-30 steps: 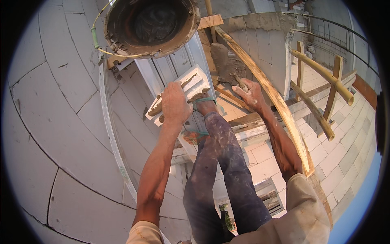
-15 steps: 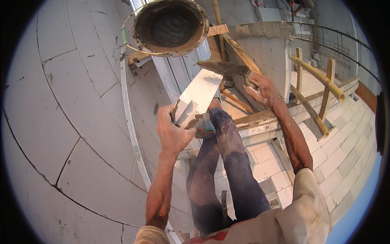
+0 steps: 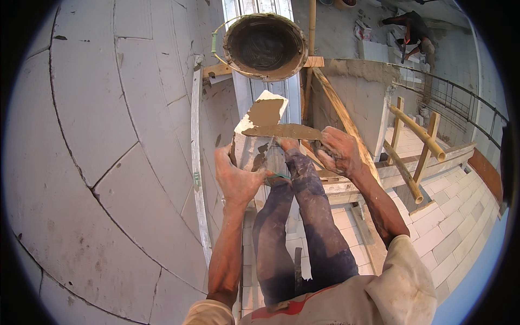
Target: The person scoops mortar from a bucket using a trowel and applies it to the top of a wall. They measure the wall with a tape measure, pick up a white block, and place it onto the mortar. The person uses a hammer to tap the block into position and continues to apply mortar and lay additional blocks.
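Note:
My left hand (image 3: 235, 176) grips the lower end of a pale, light-coloured building block (image 3: 247, 149), tilted up in front of my legs. Grey-brown mortar (image 3: 264, 111) coats much of its upper face, leaving white along the edges. My right hand (image 3: 341, 151) is closed around the handle of a trowel, mostly hidden by the fingers. The mortar-smeared trowel blade (image 3: 284, 131) lies across the block, touching or nearly touching it. Just beyond the block stands a bucket (image 3: 234, 46) with dark wet mortar inside and a green grip on its wire handle.
A grey block wall (image 3: 119, 184) rises close on my left, with a long metal straightedge (image 3: 196, 162) beside it. Bamboo poles (image 3: 417, 132) and timber planks (image 3: 401, 170) stand at right. Another person (image 3: 414, 32) bends over at the far upper right.
Mortar now covers the block's upper face, which was bare white. The trowel has moved down and left across the block. My view has shifted, so the bucket appears further right.

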A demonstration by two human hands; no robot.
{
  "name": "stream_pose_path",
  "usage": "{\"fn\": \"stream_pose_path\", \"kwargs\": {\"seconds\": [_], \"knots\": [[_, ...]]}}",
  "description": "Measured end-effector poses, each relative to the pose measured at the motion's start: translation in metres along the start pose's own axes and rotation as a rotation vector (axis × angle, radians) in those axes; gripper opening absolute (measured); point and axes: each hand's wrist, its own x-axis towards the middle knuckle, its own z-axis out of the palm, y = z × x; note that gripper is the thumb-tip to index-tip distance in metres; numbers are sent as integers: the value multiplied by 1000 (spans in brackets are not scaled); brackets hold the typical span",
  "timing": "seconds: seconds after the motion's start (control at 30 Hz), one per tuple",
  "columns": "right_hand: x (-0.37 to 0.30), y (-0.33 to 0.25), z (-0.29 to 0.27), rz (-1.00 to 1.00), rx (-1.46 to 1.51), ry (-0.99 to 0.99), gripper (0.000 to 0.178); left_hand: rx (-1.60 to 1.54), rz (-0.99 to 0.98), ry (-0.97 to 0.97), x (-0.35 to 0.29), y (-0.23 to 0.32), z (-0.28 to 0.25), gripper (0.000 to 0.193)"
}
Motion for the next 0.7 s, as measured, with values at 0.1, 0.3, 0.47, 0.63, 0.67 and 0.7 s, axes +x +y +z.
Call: {"fn": "stream_pose_path", "kwargs": {"seconds": [0.1,0.3,0.47,0.63,0.67,0.7], "knots": [[17,-1,13,52,-44,108,35,-32,-4,43,-2,-1,-4,85],[35,18,34,164,-180,-8,33,-85,-30,104,-2,3,-11,76],[50,-8,-5,145,-176,-162,31,-39,-40,121,1,3,-7,71],[47,-27,-13,109,-77,-211,32,-20,-58,112,5,0,-7,69],[46,-36,-17,91,-57,-205,31,-27,-67,116,4,-2,-7,68],[47,-42,-18,74,-35,-199,30,-33,-75,120,4,-4,-7,68]]}}
